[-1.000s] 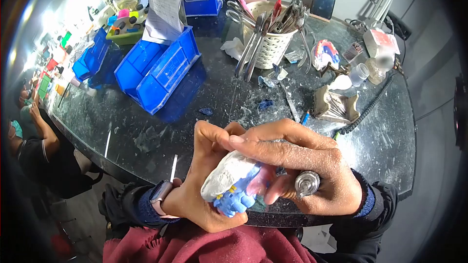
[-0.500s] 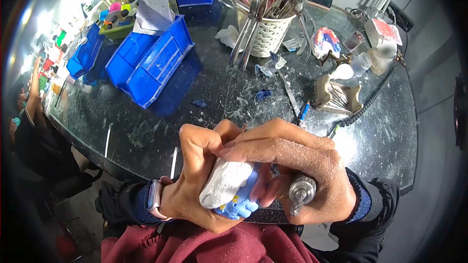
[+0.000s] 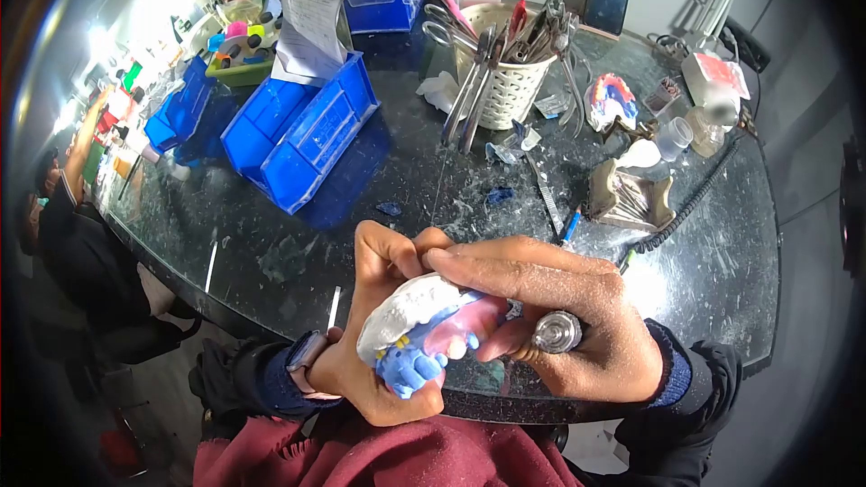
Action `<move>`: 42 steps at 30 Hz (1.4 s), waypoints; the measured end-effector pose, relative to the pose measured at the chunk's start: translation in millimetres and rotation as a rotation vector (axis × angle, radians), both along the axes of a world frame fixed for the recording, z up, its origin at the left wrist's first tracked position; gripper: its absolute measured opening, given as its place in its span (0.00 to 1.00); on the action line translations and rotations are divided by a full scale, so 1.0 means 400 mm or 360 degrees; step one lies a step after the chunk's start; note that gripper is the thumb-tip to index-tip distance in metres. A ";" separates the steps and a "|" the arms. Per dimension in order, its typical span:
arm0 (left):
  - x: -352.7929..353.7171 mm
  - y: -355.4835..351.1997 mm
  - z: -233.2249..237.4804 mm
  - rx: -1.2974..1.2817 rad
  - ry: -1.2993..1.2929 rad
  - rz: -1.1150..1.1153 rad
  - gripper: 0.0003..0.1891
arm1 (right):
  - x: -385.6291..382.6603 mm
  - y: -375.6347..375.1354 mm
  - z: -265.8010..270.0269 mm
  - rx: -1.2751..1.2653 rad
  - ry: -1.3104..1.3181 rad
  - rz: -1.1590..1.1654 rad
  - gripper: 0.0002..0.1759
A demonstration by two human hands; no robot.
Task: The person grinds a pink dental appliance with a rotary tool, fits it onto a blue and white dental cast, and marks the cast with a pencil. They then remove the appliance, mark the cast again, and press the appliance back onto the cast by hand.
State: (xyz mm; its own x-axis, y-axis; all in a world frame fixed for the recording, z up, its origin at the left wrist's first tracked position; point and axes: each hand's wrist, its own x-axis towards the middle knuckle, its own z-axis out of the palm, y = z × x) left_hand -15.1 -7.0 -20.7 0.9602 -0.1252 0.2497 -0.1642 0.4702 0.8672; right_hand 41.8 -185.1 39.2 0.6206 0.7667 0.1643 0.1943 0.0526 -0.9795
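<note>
A dental model with a white plaster base and blue teeth is gripped in my left hand, low in front of my lap. Its thumb lies under the blue part, and the bent fingers are round the top. A pink acrylic denture piece with a few pale teeth shows at the model's right side. My right hand, dusted white, holds a metal rotary handpiece with its round end toward me. Its fingers reach over the model's top, and its thumb is right by the pink piece.
Blue bins stand at the left. A white basket of tools is at the back. On the right are a red-and-blue dental model, a bur holder, a blue pencil and a coiled cord. Another person's arm shows far left.
The model has tilted in my hands, so more of the pink piece and its teeth shows. My right thumb and fingers have shifted, and the handpiece points differently. The whole view has moved slightly.
</note>
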 end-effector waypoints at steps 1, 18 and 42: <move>0.004 0.000 0.000 0.0041 -0.0094 -0.0055 0.35 | -0.001 -0.001 -0.001 0.0011 -0.0011 -0.0002 0.33; 0.031 0.012 -0.006 0.0747 -0.0574 -0.0062 0.37 | -0.027 0.022 -0.015 0.0024 -0.0171 -0.0310 0.36; 0.024 0.036 0.055 0.0120 0.0274 -0.0577 0.32 | -0.013 0.012 -0.017 -0.0222 -0.0251 0.0093 0.32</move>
